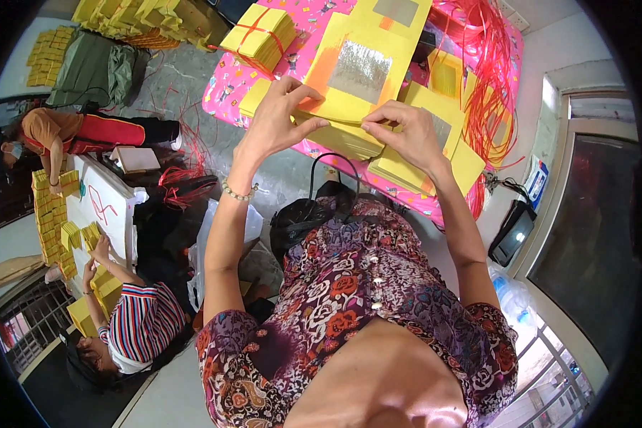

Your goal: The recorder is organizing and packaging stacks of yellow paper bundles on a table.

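Both my hands are at the near edge of a yellow sheet of joss paper [360, 69] with a silver foil square and orange smears. My left hand [278, 118] pinches its left corner, index finger on top and thumb below. On the right, my right hand [409, 134] pinches the same edge between thumb and fingers. Beneath the sheet lies a thick stack of yellow paper [346, 139]. More foil-marked joss paper [456, 146] is fanned out beside my right hand. What the fingers grip underneath is partly hidden.
A pink patterned tablecloth [225, 93] covers the table. It bears a bundle tied with red string [260, 36] and, at right, loose red strings [488, 78]. A black bag [303, 221] hangs before my lap. Two people work at a white table [107, 207] on the left.
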Tool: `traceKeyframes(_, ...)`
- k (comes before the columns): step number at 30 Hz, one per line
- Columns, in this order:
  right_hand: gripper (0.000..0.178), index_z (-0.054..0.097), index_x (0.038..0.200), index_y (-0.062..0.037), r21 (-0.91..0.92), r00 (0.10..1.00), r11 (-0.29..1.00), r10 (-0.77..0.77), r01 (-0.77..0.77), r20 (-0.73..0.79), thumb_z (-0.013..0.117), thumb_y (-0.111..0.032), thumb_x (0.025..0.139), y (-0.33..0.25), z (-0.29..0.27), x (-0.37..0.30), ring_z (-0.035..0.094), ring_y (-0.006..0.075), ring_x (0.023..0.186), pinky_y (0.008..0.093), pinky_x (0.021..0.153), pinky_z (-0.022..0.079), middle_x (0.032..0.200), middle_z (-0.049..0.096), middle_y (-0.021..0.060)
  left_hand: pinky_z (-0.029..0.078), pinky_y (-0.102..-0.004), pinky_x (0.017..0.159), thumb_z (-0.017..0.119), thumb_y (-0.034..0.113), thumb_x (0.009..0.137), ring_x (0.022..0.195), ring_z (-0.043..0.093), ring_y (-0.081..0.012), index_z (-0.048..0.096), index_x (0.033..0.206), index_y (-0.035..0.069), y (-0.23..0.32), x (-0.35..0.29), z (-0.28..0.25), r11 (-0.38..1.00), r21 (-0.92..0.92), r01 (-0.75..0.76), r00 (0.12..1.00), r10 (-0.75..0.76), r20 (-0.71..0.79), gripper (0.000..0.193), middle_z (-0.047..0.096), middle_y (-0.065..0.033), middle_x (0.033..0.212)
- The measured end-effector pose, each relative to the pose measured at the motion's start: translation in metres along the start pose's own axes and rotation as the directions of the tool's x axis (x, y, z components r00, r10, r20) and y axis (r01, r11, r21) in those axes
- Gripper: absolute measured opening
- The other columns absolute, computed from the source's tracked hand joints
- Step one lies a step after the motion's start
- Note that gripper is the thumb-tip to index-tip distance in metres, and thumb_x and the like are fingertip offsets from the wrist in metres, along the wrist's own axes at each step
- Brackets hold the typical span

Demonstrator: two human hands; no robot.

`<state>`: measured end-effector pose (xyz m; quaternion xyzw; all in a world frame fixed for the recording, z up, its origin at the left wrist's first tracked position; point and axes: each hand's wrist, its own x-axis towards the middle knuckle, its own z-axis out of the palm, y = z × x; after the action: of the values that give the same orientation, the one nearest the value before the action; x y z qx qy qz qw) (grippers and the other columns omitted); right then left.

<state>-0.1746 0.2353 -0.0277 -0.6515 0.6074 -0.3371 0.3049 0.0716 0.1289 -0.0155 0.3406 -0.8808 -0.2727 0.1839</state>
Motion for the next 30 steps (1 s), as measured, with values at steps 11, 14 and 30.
traceKeyframes(11,0.024,0.073,0.092,-0.0064,-0.023,0.997,0.997,-0.069,0.069,0.034,0.078,-0.027,0.080,0.002,0.000,-0.002,0.068,0.0213,0.081,0.0325,0.072,0.052,0.090,0.070,0.0060,0.056,-0.0368,0.079,0.081,0.033,0.079,0.095,0.064,-0.0269,0.067,0.105,0.002,-0.006,0.008,-0.008,1.000,-0.016,-0.002,0.997,0.003,0.073,0.042,0.056,-0.0126,0.103)
traceKeyframes(14,0.027,0.071,0.092,-0.0079,-0.082,0.994,0.991,-0.103,0.107,0.049,0.078,-0.031,0.079,0.000,-0.001,-0.001,0.067,0.0268,0.082,0.0368,0.072,0.052,0.090,0.069,0.0063,0.056,-0.0363,0.078,0.080,0.033,0.080,0.093,0.064,-0.0272,0.068,0.104,0.002,-0.004,0.008,-0.008,0.996,-0.088,0.026,0.997,-0.020,0.069,0.041,0.056,-0.0128,0.102)
traceKeyframes(30,0.019,0.070,0.090,-0.0069,-0.144,0.985,0.975,-0.171,0.169,-0.003,0.067,-0.026,0.089,-0.004,0.002,0.004,0.067,0.0300,0.075,0.0400,0.066,0.053,0.084,0.068,0.0090,0.052,-0.0382,0.081,0.079,0.035,0.081,0.095,0.061,-0.0284,0.069,0.103,0.002,-0.009,0.010,-0.012,0.998,-0.058,-0.002,0.996,0.007,0.091,0.040,0.058,-0.0121,0.098)
